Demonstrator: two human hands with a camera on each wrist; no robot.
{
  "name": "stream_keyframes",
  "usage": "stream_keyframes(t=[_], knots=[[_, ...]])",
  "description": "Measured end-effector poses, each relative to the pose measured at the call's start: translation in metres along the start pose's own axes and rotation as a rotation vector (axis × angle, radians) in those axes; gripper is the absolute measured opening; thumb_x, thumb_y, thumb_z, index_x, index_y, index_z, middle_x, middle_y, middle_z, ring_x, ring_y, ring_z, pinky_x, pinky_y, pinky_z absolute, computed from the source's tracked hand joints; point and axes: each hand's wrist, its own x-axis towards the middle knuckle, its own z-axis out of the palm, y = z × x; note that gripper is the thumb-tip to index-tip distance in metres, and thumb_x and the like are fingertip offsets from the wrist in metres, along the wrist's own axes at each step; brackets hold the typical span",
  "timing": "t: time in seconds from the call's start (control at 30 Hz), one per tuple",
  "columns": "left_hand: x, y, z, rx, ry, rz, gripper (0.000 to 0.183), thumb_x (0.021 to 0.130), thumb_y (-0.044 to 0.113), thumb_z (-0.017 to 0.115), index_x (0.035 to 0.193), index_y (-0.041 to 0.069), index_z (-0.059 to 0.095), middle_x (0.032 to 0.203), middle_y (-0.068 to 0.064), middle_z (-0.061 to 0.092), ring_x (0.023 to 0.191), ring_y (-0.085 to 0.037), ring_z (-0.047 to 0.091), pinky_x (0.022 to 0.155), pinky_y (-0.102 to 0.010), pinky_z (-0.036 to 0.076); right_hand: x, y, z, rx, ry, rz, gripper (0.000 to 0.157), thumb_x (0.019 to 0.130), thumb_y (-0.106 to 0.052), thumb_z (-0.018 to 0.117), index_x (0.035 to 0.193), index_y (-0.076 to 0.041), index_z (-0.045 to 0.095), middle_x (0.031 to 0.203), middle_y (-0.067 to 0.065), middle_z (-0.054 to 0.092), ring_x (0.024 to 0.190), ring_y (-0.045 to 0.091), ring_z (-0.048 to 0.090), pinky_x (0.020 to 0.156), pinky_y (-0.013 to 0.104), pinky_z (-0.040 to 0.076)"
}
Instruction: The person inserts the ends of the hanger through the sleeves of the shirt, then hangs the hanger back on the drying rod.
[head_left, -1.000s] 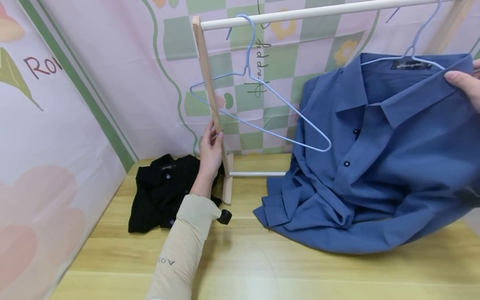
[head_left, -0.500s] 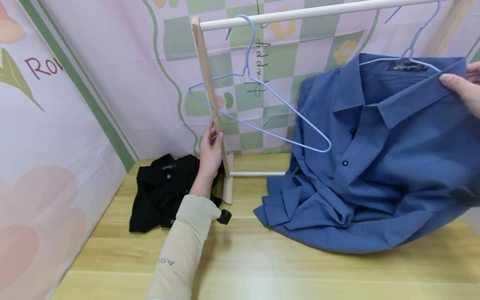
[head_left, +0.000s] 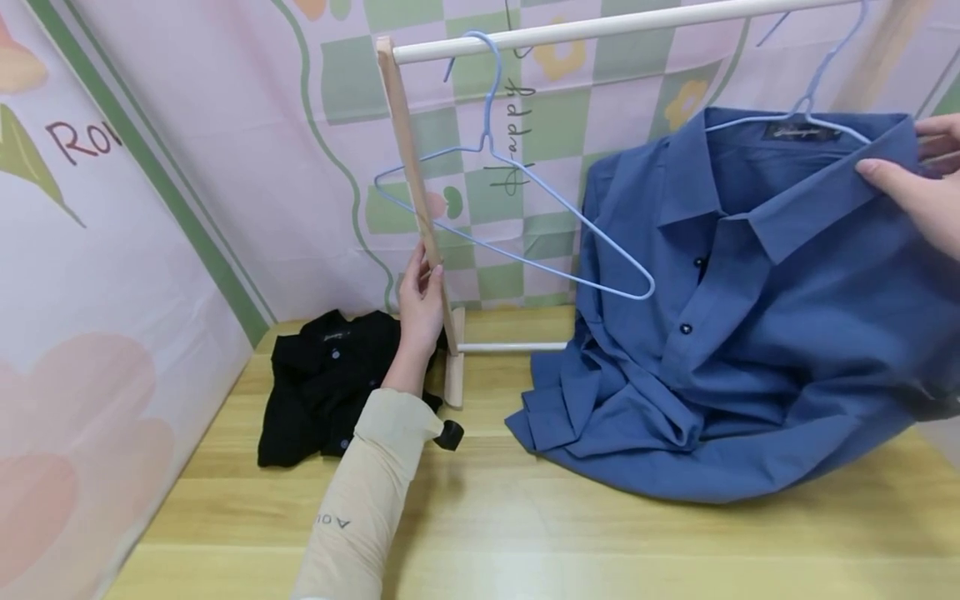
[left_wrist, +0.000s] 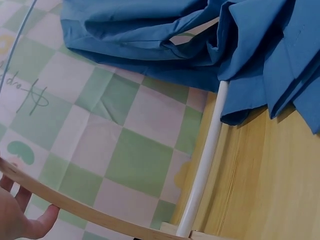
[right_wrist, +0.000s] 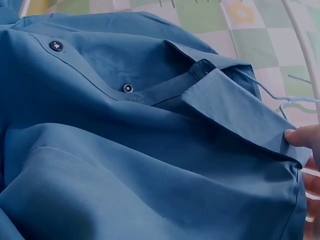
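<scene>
A blue button-up shirt hangs by its collar from a light-blue wire hanger on the rack's white rail; its lower part lies bunched on the table. My right hand pinches the shirt at the collar's side, thumb on top, also plain in the right wrist view on the collar. With my left hand I grip the rack's wooden upright, fingers behind and thumb in front. A second blue wire hanger hangs bare beside that upright.
A black garment with buttons lies crumpled on the wooden table, left of the rack and partly behind my left arm. Low on the rack runs a white crossbar, its right end covered by the shirt. A patterned cloth stands behind.
My right hand and the collar have shifted a little to the left, with the hanger in the shirt. My left hand keeps its hold on the upright.
</scene>
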Motion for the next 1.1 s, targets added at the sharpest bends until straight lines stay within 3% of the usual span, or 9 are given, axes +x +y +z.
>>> stream_keyframes(t=[0.23, 0.43, 0.53, 0.67, 0.77, 0.83, 0.9, 1.03, 1.1], knots=[[-0.001, 0.003, 0.003, -0.01, 0.035, -0.015, 0.053, 0.109, 0.011, 0.049, 0.16, 0.01, 0.035, 0.15, -0.02, 0.047, 0.135, -0.032, 0.048, 0.109, -0.042, 0.042, -0.011, -0.016, -0.001, -0.093, 0.058, -0.079, 0.056, 0.099, -0.018, 0.065, 0.15, -0.033, 0.05, 0.115, -0.03, 0.047, 0.099, -0.016, 0.039, 0.106, 0.016, 0.03], [-0.001, 0.004, -0.001, -0.031, 0.03, -0.04, 0.051, 0.108, 0.013, 0.054, 0.157, 0.009, 0.042, 0.15, -0.019, 0.049, 0.136, -0.032, 0.048, 0.11, -0.041, 0.042, -0.019, -0.022, -0.003, -0.183, 0.04, -0.2, 0.051, 0.099, -0.008, 0.062, 0.15, -0.014, 0.054, 0.148, 0.012, 0.052, 0.137, 0.019, 0.045, 0.112, 0.025, 0.026], [-0.001, 0.006, -0.005, -0.017, 0.023, -0.055, 0.05, 0.107, 0.015, 0.056, 0.156, 0.009, 0.044, 0.15, -0.017, 0.051, 0.136, -0.031, 0.049, 0.109, -0.042, 0.043, -0.021, -0.024, -0.006, -0.193, 0.013, -0.322, 0.047, 0.098, 0.0, 0.061, 0.144, 0.003, 0.055, 0.144, 0.024, 0.051, 0.138, 0.037, 0.04, 0.118, 0.036, 0.022], [-0.001, 0.012, -0.01, 0.006, -0.012, -0.072, 0.048, 0.107, 0.015, 0.057, 0.154, 0.009, 0.047, 0.15, -0.015, 0.051, 0.136, -0.031, 0.049, 0.109, -0.043, 0.044, -0.023, -0.024, -0.009, -0.189, 0.001, -0.448, 0.038, 0.096, 0.007, 0.06, 0.134, 0.013, 0.058, 0.142, 0.031, 0.049, 0.14, 0.039, 0.036, 0.12, 0.041, 0.017], [0.0, 0.015, -0.015, 0.02, -0.046, -0.098, 0.047, 0.107, 0.016, 0.057, 0.153, 0.01, 0.048, 0.151, -0.014, 0.051, 0.137, -0.03, 0.048, 0.107, -0.045, 0.045, -0.027, -0.02, -0.008, -0.177, -0.001, -0.468, 0.033, 0.097, 0.007, 0.059, 0.129, 0.015, 0.061, 0.145, 0.023, 0.049, 0.14, 0.033, 0.035, 0.118, 0.039, 0.017], [0.0, 0.017, -0.018, 0.034, -0.065, -0.126, 0.046, 0.107, 0.017, 0.057, 0.153, 0.012, 0.049, 0.151, -0.011, 0.05, 0.137, -0.029, 0.048, 0.106, -0.049, 0.046, -0.028, -0.017, -0.005, -0.149, 0.005, -0.509, 0.028, 0.098, 0.004, 0.06, 0.122, 0.016, 0.064, 0.139, 0.003, 0.055, 0.137, 0.022, 0.039, 0.116, 0.036, 0.02], [0.001, 0.018, -0.022, 0.046, -0.08, -0.151, 0.046, 0.107, 0.018, 0.057, 0.152, 0.014, 0.049, 0.151, -0.009, 0.051, 0.137, -0.028, 0.049, 0.105, -0.051, 0.046, -0.03, -0.014, -0.002, -0.127, 0.02, -0.591, 0.028, 0.1, -0.006, 0.058, 0.114, 0.017, 0.068, 0.132, 0.003, 0.06, 0.132, 0.026, 0.046, 0.115, 0.035, 0.024], [0.002, 0.021, -0.03, 0.064, -0.107, -0.184, 0.046, 0.107, 0.017, 0.057, 0.152, 0.015, 0.049, 0.149, -0.009, 0.052, 0.135, -0.028, 0.049, 0.105, -0.056, 0.044, -0.034, -0.012, 0.003, -0.156, 0.008, -0.792, 0.039, 0.099, -0.022, 0.057, 0.102, 0.015, 0.071, 0.112, 0.024, 0.067, 0.112, 0.049, 0.054, 0.113, 0.041, 0.032], [0.003, 0.023, -0.034, 0.083, -0.128, -0.201, 0.047, 0.107, 0.016, 0.056, 0.153, 0.016, 0.048, 0.148, -0.011, 0.053, 0.135, -0.028, 0.05, 0.106, -0.056, 0.043, -0.039, -0.012, 0.005, -0.188, -0.033, -0.822, 0.032, 0.097, -0.016, 0.06, 0.102, 0.014, 0.071, 0.11, 0.033, 0.063, 0.107, 0.053, 0.051, 0.114, 0.045, 0.033]])
